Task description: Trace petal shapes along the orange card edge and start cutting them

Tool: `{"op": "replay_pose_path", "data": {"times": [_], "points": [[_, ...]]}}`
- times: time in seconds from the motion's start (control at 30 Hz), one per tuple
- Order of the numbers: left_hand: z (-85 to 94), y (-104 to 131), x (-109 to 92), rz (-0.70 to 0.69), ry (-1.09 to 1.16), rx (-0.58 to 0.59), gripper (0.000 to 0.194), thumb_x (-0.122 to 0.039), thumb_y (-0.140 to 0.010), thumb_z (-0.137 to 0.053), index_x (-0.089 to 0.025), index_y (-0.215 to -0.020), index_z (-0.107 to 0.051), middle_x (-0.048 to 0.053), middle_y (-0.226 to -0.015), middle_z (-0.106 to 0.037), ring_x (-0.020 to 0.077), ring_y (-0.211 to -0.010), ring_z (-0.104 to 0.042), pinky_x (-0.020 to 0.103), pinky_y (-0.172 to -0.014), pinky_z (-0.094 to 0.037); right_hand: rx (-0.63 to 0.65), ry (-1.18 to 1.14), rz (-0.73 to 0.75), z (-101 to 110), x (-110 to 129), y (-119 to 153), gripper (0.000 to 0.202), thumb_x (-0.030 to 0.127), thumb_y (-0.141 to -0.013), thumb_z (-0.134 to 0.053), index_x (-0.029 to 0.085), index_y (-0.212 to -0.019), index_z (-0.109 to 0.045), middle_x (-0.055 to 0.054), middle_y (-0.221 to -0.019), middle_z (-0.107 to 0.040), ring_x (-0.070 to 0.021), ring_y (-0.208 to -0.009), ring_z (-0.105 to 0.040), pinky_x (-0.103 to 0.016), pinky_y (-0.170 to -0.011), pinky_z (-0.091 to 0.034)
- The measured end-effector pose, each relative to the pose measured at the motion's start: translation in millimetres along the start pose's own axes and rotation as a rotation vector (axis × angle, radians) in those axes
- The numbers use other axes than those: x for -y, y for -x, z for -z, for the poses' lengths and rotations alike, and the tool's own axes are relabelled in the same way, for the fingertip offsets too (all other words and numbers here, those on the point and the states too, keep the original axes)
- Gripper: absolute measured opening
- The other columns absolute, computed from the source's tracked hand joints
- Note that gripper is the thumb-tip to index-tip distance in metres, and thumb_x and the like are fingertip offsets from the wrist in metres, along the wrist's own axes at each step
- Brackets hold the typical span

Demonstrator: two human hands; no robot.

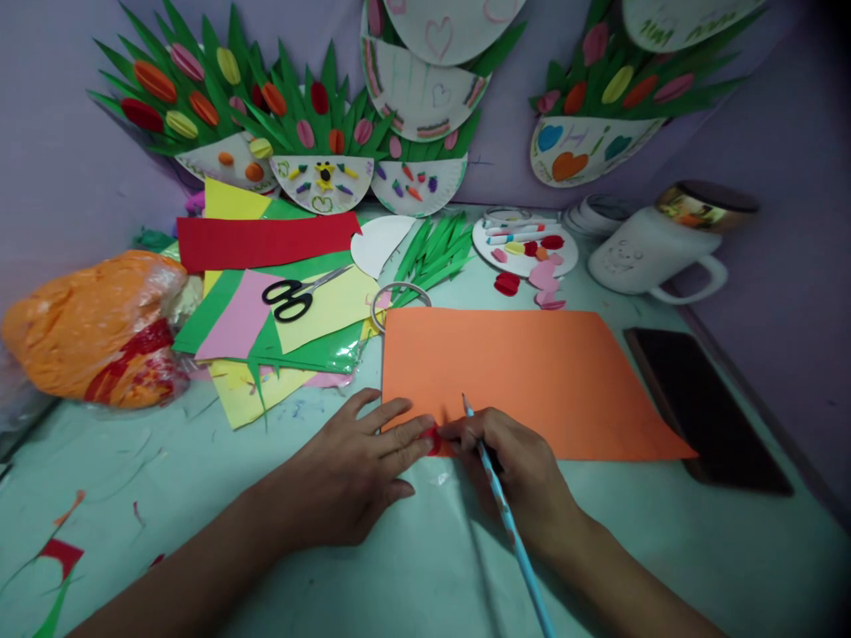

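Observation:
An orange paper sheet [505, 372] lies on the pale green table [319, 585]. My left hand [359, 470] rests at its lower left corner, fingers spread, a fingertip touching a small red piece [433, 439] on the sheet's lower edge. My right hand [515, 470] is closed round a light blue pencil [509, 523], its sharpened tip pointing up and away over the orange sheet. The right fingertips are beside the red piece and partly cover it.
Black-handled scissors [289, 299] lie on coloured papers at the left, near an orange bag [99, 328]. Green paper strips [435, 257] and a paper plate [562, 257] with pens are behind. A phone [708, 408] and white mug [655, 252] stand right.

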State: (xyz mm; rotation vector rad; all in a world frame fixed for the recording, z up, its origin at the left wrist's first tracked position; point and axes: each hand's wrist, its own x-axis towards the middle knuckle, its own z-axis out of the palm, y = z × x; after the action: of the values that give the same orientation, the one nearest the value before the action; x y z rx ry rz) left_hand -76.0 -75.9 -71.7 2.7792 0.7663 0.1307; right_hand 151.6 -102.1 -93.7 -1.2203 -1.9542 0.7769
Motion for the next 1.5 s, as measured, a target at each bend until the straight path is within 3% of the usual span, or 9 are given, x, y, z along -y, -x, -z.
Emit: {"op": "replay_pose_path", "data": {"times": [0.63, 0.7, 0.8, 0.87, 0.97, 1.1, 1.27, 1.4, 1.5], "points": [[-1.7, 0.2, 2.3, 0.014, 0.022, 0.03, 0.043, -0.028, -0.095, -0.043, -0.018, -0.136, -0.044, 0.004, -0.144, -0.046, 0.0305, -0.131, -0.036, 0.052, -0.107, -0.018, 0.006, 0.104, 0.107, -0.8, 1.6, -2.2, 0.016, 0.007, -0.08, -0.044, 0.022, -0.077, -0.047, -0.001, -0.067, -0.058, -0.0132, -0.058, -0.055, -0.022, -0.053, -0.04], [1.7, 2.0, 3.0, 0.004, 0.034, -0.023, 0.04, -0.026, -0.094, -0.045, -0.017, -0.133, -0.047, 0.006, -0.141, -0.05, 0.03, -0.129, -0.038, 0.052, -0.106, -0.022, 0.024, 0.082, 0.087, -1.3, 1.8, -2.0, 0.016, 0.007, -0.08, -0.044, 0.022, -0.078, -0.048, -0.001, -0.07, -0.059, -0.013, -0.06, -0.056, -0.022, -0.055, -0.041], [7.2, 5.6, -5.8, 0.015, 0.048, -0.214, 0.031, -0.02, -0.092, -0.045, -0.014, -0.122, -0.053, 0.01, -0.13, -0.058, 0.0277, -0.116, -0.047, 0.05, -0.101, -0.03, 0.0, 0.063, 0.087, -1.9, 3.4, -2.2, 0.016, 0.007, -0.078, -0.046, 0.022, -0.077, -0.049, 0.0, -0.07, -0.06, -0.0129, -0.062, -0.057, -0.021, -0.054, -0.041], [6.2, 6.8, -20.3, 0.041, 0.027, -0.355, 0.029, -0.015, -0.091, -0.043, -0.012, -0.117, -0.054, 0.011, -0.122, -0.061, 0.026, -0.107, -0.051, 0.047, -0.096, -0.035, -0.013, 0.07, 0.088, -1.5, 5.0, -2.2, 0.015, 0.008, -0.078, -0.047, 0.022, -0.076, -0.048, 0.001, -0.068, -0.059, -0.0131, -0.061, -0.057, -0.022, -0.054, -0.04], [-6.1, 4.4, -46.9, 0.164, -0.102, -0.463, 0.027, -0.015, -0.094, -0.04, -0.011, -0.113, -0.058, 0.011, -0.111, -0.066, 0.0254, -0.107, -0.052, 0.043, -0.097, -0.035, 0.018, 0.062, 0.067, 0.4, 6.7, -2.1, 0.012, 0.012, -0.077, -0.048, 0.023, -0.077, -0.047, 0.0, -0.069, -0.06, -0.0147, -0.062, -0.058, -0.023, -0.055, -0.042], [-28.5, -5.6, -65.4, 0.251, -0.278, -0.425, 0.03, -0.024, -0.097, -0.04, -0.011, -0.111, -0.063, 0.009, -0.112, -0.068, 0.0234, -0.105, -0.055, 0.036, -0.093, -0.034, 0.03, 0.087, 0.075, 0.7, 6.5, -2.6, 0.012, 0.013, -0.08, -0.045, 0.024, -0.076, -0.044, -0.001, -0.068, -0.06, -0.0153, -0.061, -0.059, -0.024, -0.053, -0.043], [-43.0, -12.7, -64.5, 0.252, -0.433, -0.34, 0.031, -0.03, -0.094, -0.048, -0.01, -0.107, -0.068, 0.011, -0.113, -0.069, 0.025, -0.101, -0.055, 0.039, -0.084, -0.033, -0.003, 0.062, 0.055, -1.3, 2.1, -2.4, 0.016, 0.012, -0.085, -0.046, 0.024, -0.075, -0.045, 0.001, -0.066, -0.06, -0.0132, -0.057, -0.06, -0.022, -0.053, -0.048], [-49.9, -11.4, -66.2, 0.238, -0.464, -0.294, 0.032, -0.031, -0.093, -0.05, -0.01, -0.11, -0.067, 0.012, -0.112, -0.069, 0.0249, -0.098, -0.054, 0.038, -0.08, -0.033, 0.032, -0.126, -0.14, 13.0, -0.6, -3.7, 0.007, 0.023, -0.088, -0.052, 0.026, -0.087, -0.059, 0.001, -0.07, -0.067, -0.0152, -0.064, -0.069, -0.023, -0.059, -0.056], [-52.8, -11.0, -68.1, 0.222, -0.504, -0.243, 0.037, -0.034, -0.093, -0.05, -0.009, -0.116, -0.064, 0.015, -0.117, -0.066, 0.0235, -0.094, -0.053, 0.037, -0.075, -0.032, -0.054, -0.19, -0.312, 27.6, 1.7, -10.4, 0.018, 0.034, -0.088, -0.058, 0.027, -0.1, -0.069, -0.001, -0.072, -0.074, -0.0183, -0.069, -0.074, -0.021, -0.06, -0.059]]}}
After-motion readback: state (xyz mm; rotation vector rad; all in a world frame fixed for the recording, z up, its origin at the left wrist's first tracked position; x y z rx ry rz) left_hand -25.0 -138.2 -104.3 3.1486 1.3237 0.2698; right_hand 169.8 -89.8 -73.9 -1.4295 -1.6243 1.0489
